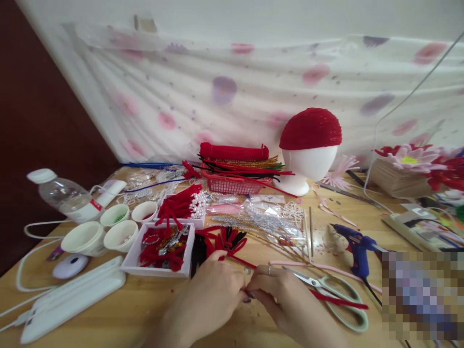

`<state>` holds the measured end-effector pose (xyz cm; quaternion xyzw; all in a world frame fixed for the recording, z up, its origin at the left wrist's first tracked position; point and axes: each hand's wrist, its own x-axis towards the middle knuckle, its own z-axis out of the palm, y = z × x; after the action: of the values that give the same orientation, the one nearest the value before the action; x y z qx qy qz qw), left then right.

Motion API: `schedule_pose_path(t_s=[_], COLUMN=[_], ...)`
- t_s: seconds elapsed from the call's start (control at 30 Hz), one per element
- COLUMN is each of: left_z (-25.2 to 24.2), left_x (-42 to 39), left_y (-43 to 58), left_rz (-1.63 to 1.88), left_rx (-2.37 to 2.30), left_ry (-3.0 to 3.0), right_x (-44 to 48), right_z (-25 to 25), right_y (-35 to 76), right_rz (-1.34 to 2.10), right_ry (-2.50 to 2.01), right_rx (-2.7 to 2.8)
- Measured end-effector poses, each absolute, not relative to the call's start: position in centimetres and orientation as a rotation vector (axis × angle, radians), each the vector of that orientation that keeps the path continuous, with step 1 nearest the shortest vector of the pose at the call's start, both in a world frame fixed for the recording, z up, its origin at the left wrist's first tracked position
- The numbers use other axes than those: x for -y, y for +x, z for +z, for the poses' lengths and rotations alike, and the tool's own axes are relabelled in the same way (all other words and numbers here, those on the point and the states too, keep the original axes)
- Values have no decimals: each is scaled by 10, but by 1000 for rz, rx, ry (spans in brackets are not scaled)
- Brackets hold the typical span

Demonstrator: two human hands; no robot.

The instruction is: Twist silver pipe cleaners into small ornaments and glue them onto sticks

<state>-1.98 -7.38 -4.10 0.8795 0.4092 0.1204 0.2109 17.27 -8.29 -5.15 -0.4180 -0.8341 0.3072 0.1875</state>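
My left hand (pixel 219 290) and my right hand (pixel 281 292) meet at the front of the table, fingertips pinched together. A red pipe cleaner (pixel 243 262) runs between them, and a red length also sticks out beyond my right hand, over the scissors. Exactly what the fingertips grip is hidden. Just past my left hand lies a red and black pipe-cleaner flower shape (pixel 226 239). Scissors (pixel 339 295) with pale green handles rest beside my right hand, blades partly behind it. To the left, a white box (pixel 157 271) holds red, gold and silver pieces.
A red basket (pixel 235 185) of pipe cleaners stands at the back, near a white foam head (pixel 308 164) with a red cap. A blue glue gun (pixel 357 244) is at right. Paper cups (pixel 85 239), a bottle (pixel 68 195) and a white power strip (pixel 74 299) occupy the left.
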Motion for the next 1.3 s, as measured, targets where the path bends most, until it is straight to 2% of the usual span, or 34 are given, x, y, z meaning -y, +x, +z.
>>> schedule_pose_path(t_s=[0.27, 0.53, 0.6, 0.7, 0.83, 0.93, 1.03, 1.3], left_z=[-60, -90, -90, -78, -54, -48, -50, -72], left_x=[78, 85, 84, 80, 72, 69, 67, 78], left_y=[-34, -6, -3, -14, -30, -29, -27, -6], left_rz=[834, 1485, 1484, 1280, 607, 437, 552, 1383], left_rx=[-1096, -1106, -1129, -1108, -981, -982, -977, -951], left_ry=[2187, 1550, 1497, 1662, 2311, 2474, 2432, 1553], right_x=[89, 90, 88, 84, 80, 77, 77, 90], right_z=[-63, -97, -94, -77, -47, -36, -38, -75], right_y=[175, 140, 144, 160, 176, 175, 174, 156], right_rz=[1053, 1183, 1168, 1096, 964, 907, 974, 1176], right_ry=[-1179, -1027, -993, -1029, -1028, -1103, -1163, -970], right_rx=[2017, 1361, 1361, 1672, 2311, 2498, 2361, 1335])
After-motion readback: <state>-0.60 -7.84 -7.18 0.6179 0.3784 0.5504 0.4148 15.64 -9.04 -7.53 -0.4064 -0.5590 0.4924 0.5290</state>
